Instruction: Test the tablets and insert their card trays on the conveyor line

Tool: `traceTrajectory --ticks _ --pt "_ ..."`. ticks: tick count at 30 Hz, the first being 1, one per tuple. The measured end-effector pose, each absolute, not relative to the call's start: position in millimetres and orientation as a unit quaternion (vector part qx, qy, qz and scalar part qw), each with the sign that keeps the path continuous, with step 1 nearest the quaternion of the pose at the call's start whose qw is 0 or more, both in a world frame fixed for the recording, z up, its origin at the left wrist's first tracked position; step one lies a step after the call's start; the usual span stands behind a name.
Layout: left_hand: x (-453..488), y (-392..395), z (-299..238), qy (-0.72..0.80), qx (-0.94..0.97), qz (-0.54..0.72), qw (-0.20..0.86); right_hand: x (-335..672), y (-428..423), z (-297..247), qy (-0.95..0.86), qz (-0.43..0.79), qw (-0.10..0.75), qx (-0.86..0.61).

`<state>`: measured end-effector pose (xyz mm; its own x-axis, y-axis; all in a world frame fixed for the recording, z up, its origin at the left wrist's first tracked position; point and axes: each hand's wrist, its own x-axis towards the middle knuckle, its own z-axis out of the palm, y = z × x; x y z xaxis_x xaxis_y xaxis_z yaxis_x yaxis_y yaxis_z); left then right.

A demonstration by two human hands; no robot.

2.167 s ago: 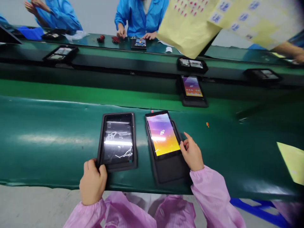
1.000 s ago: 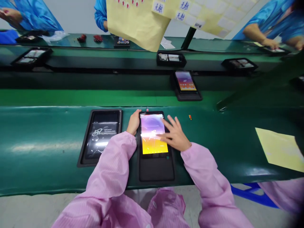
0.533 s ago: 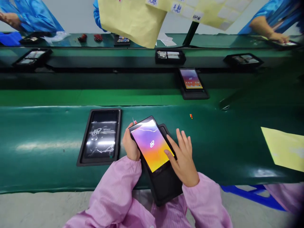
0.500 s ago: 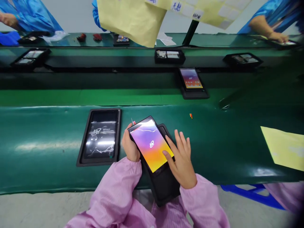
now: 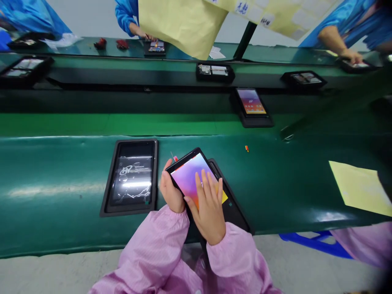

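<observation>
A lit tablet [image 5: 191,171] with a purple and orange screen is lifted and tilted above its black tray [image 5: 234,204] at the near edge of the green belt. My left hand [image 5: 170,192] grips the tablet's left edge. Over the screen lies my right hand [image 5: 208,208], fingers stretched flat and touching it. A second tablet [image 5: 132,176] with a dark screen showing a logo rests in its own black tray just left of my left hand.
The green conveyor [image 5: 61,179] runs left to right. A yellow sheet [image 5: 359,188] lies at the right. Further back sit another lit tablet [image 5: 251,102] and several black trays [image 5: 214,71]. People in blue coats [image 5: 128,16] work across the line. Yellow label sheets [image 5: 183,24] hang overhead.
My right hand slid from the tablet's right side onto the screen, covering its lower part. The tray under the tablet has swung further to the right. My left hand keeps its hold.
</observation>
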<state>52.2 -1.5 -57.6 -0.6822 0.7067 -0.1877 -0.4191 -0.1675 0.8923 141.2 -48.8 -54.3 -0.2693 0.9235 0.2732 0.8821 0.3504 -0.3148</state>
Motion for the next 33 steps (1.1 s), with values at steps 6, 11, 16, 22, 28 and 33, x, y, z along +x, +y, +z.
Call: traceTrajectory --ticks 6,11,16,22,28,33 --pt "53 -4 -51 0.541 0.118 0.754 0.355 116 -80 -52 -0.805 0.036 0.185 -0.562" --pt "51 -3 -56 0.538 0.130 0.758 0.345 131 -83 -45 -0.821 0.059 0.193 -0.533" --pt "52 -2 -59 0.535 0.136 0.766 0.330 151 -72 -48 -0.772 0.049 0.226 -0.591" --pt "54 -1 -58 0.529 0.128 0.764 0.347 134 -88 -59 -0.786 0.035 0.182 -0.590" --pt "50 9 -53 0.511 0.178 0.751 0.378 155 -91 -42 -0.816 0.048 0.238 -0.525" --pt "49 30 -45 0.437 0.268 0.734 0.446 206 2 6 -0.820 0.047 0.389 -0.416"
